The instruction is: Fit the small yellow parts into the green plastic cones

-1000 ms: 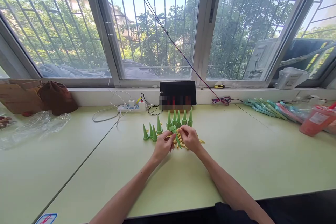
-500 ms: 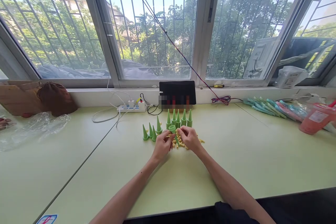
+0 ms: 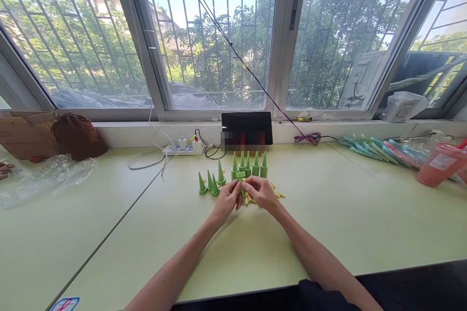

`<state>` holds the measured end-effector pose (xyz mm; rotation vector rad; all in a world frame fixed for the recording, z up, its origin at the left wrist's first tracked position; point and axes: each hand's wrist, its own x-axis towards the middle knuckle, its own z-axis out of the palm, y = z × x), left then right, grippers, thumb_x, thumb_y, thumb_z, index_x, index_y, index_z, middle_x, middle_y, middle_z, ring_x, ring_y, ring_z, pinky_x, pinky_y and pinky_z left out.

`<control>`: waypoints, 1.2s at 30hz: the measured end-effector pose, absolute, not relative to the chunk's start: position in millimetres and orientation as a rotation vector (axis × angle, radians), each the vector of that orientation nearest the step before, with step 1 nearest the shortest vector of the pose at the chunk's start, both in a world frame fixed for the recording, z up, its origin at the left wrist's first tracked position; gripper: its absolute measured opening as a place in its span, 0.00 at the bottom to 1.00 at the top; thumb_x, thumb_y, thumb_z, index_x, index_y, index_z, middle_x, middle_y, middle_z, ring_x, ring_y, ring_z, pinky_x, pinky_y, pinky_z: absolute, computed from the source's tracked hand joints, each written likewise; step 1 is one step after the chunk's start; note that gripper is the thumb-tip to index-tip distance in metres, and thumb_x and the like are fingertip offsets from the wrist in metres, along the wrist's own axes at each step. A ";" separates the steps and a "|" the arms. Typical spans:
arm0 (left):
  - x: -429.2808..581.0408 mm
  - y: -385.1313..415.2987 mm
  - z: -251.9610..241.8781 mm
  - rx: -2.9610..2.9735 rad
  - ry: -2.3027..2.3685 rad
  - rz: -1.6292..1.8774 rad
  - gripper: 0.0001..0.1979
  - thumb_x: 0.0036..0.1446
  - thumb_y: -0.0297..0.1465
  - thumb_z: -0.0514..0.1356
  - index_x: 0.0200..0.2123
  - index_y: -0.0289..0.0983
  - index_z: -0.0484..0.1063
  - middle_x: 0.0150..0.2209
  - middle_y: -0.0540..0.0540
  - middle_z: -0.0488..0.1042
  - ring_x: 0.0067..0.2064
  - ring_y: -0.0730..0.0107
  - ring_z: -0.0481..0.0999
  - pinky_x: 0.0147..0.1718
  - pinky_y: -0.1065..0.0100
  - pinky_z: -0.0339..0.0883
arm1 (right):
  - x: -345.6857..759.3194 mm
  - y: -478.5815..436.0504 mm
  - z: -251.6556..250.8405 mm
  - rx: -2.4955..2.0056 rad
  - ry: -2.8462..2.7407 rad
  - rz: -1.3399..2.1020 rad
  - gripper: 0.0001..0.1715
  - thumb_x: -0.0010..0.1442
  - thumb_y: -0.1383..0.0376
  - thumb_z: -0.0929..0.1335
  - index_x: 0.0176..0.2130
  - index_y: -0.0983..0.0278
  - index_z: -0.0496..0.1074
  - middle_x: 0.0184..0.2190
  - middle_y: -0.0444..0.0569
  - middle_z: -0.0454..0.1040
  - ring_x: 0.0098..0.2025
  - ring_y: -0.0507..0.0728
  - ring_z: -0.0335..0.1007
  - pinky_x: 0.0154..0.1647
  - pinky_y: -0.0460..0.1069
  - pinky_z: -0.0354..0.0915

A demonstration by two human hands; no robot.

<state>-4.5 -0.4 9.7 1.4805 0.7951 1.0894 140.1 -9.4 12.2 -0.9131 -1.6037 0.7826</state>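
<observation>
Between my hands hangs a green plastic cone point(image 3: 241, 175), its wide collar up and its point down. My left hand point(image 3: 228, 198) is closed around its side with thumb and fingers. My right hand point(image 3: 260, 191) is pinched against the cone's body; a speck of yellow shows by its fingertips, too small to make out. Loose yellow pieces point(image 3: 250, 199) lie in a pile under and behind my hands, partly covered. Several green cones point(image 3: 256, 165) stand point up in a row behind the pile. More upright cones point(image 3: 202, 185) stand left of my left hand.
A dark-screened tablet point(image 3: 246, 129) leans at the wall behind the cones. To its left lies a power strip point(image 3: 182, 148) with cables. A red drink cup point(image 3: 438, 165) and bundled plastic strips point(image 3: 372, 148) are at right. Clear plastic wrap point(image 3: 54, 175) lies at far left.
My right hand has moved slightly left, and its fingertips now meet the cone by my left thumb. The cone has turned, so its collar is seen from the side rather than into its opening.
</observation>
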 end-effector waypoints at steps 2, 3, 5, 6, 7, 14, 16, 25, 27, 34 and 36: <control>-4.0 -1.0 10.1 1.441 0.778 1.075 0.19 0.57 0.47 0.57 0.29 0.36 0.63 0.14 0.58 0.58 0.14 0.80 0.57 0.13 0.75 0.51 | 140.4 -10.8 14.0 -0.899 -1.626 0.783 0.17 0.59 0.54 0.66 0.27 0.64 0.66 0.21 0.42 0.63 0.22 0.49 0.56 0.22 0.45 0.55; -3.9 -1.1 10.2 1.425 0.773 1.069 0.19 0.57 0.47 0.57 0.29 0.36 0.64 0.14 0.58 0.58 0.14 0.80 0.57 0.13 0.75 0.51 | 140.4 -11.3 14.6 -0.899 -1.635 0.780 0.17 0.59 0.54 0.66 0.27 0.64 0.67 0.22 0.42 0.64 0.23 0.49 0.58 0.22 0.45 0.56; -3.6 -1.0 10.1 1.396 0.769 1.065 0.19 0.56 0.47 0.58 0.29 0.36 0.64 0.14 0.58 0.58 0.14 0.80 0.57 0.13 0.75 0.51 | 140.2 -11.8 14.9 -0.899 -1.652 0.779 0.16 0.59 0.54 0.66 0.29 0.64 0.68 0.23 0.43 0.66 0.24 0.50 0.59 0.23 0.45 0.57; -3.6 -0.8 10.0 1.383 0.766 1.063 0.19 0.56 0.47 0.59 0.29 0.36 0.64 0.14 0.58 0.57 0.14 0.80 0.57 0.13 0.75 0.52 | 139.9 -11.9 14.8 -0.899 -1.657 0.780 0.16 0.59 0.54 0.66 0.29 0.64 0.68 0.24 0.44 0.66 0.24 0.50 0.60 0.23 0.45 0.58; -3.6 -0.6 9.7 1.373 0.764 1.060 0.19 0.55 0.48 0.59 0.29 0.36 0.64 0.15 0.58 0.57 0.14 0.80 0.57 0.13 0.75 0.52 | 139.6 -11.8 14.4 -0.900 -1.661 0.782 0.16 0.59 0.54 0.66 0.29 0.64 0.68 0.24 0.44 0.66 0.24 0.50 0.60 0.23 0.45 0.58; -5.0 0.3 7.8 1.369 0.740 1.019 0.19 0.56 0.47 0.59 0.29 0.36 0.64 0.16 0.58 0.57 0.15 0.80 0.57 0.14 0.75 0.51 | 138.0 -10.8 13.1 -0.934 -1.623 0.758 0.17 0.57 0.53 0.68 0.29 0.63 0.64 0.22 0.41 0.64 0.23 0.50 0.57 0.22 0.45 0.55; -5.2 0.3 7.2 1.352 0.732 1.010 0.19 0.55 0.47 0.59 0.30 0.36 0.64 0.16 0.58 0.56 0.15 0.80 0.56 0.14 0.76 0.52 | 137.6 -11.3 13.6 -0.941 -1.607 0.752 0.16 0.56 0.53 0.69 0.30 0.62 0.63 0.22 0.40 0.63 0.23 0.50 0.56 0.22 0.45 0.55; -7.0 0.9 4.5 1.250 0.684 0.941 0.21 0.53 0.48 0.62 0.28 0.37 0.60 0.14 0.60 0.50 0.15 0.83 0.47 0.13 0.78 0.46 | 134.9 -16.4 16.4 -0.944 -1.644 0.695 0.14 0.58 0.56 0.66 0.30 0.61 0.58 0.21 0.38 0.59 0.22 0.50 0.54 0.22 0.45 0.54; -7.6 0.8 4.8 1.248 0.675 0.928 0.21 0.53 0.48 0.62 0.27 0.37 0.59 0.14 0.60 0.50 0.15 0.83 0.46 0.13 0.78 0.45 | 134.7 -16.3 15.9 -0.938 -1.652 0.697 0.14 0.58 0.57 0.66 0.30 0.61 0.58 0.21 0.38 0.59 0.22 0.50 0.55 0.22 0.45 0.54; -8.9 0.7 4.7 1.249 0.651 0.915 0.21 0.54 0.48 0.61 0.27 0.38 0.58 0.15 0.60 0.50 0.16 0.84 0.46 0.14 0.78 0.43 | 134.6 -15.4 14.8 -0.947 -1.657 0.698 0.13 0.58 0.57 0.66 0.30 0.60 0.58 0.21 0.39 0.61 0.22 0.50 0.57 0.23 0.45 0.56; -8.9 0.4 5.1 1.250 0.653 0.911 0.21 0.54 0.48 0.61 0.27 0.37 0.58 0.15 0.60 0.50 0.16 0.84 0.45 0.14 0.78 0.43 | 134.8 -16.2 15.7 -0.946 -1.660 0.694 0.13 0.58 0.58 0.66 0.30 0.61 0.58 0.21 0.39 0.61 0.22 0.50 0.57 0.23 0.45 0.56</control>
